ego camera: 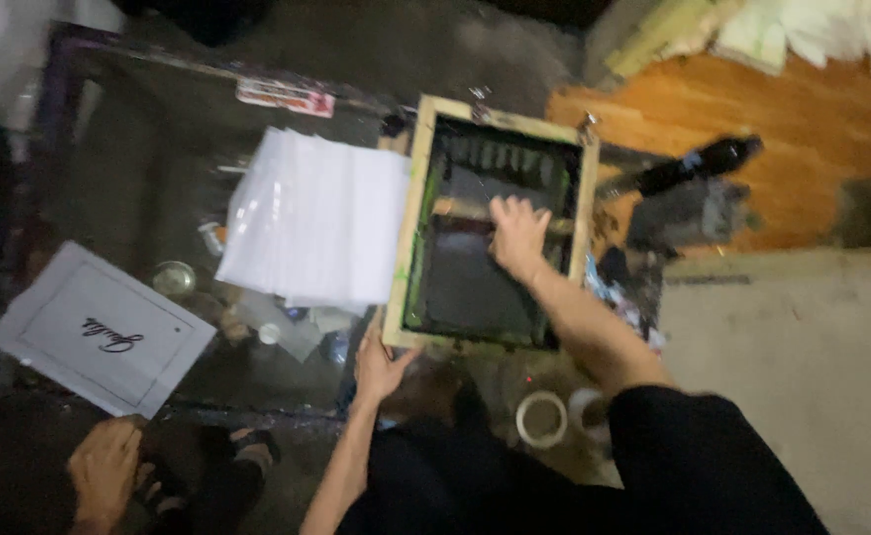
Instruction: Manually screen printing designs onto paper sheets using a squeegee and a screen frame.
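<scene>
Head view: a wooden screen frame (417, 213) lies flat on a dark glass table (138, 168), its dark mesh inked. The right hand (517, 235) reaches into the frame from the near side and is closed over a squeegee (465, 208), a pale bar that lies across the mesh about midway up; the fingers wrap its top edge. The left hand (380, 365) is at the frame's near left corner, palm up against the wood with the fingers spread and pressed to the rim, steadying it rather than gripping around it. So the frame sits between the two hands, one on its corner, the other inside it.

Just left of the frame, touching its side, lies a stack of white sheets (316, 218). Further left, a printed sheet (99, 330) lies at the table's near edge. Another person's hand (104, 471) shows at the lower left, well apart from the frame. A roll of tape (541, 419) sits below the frame, near the right forearm.
</scene>
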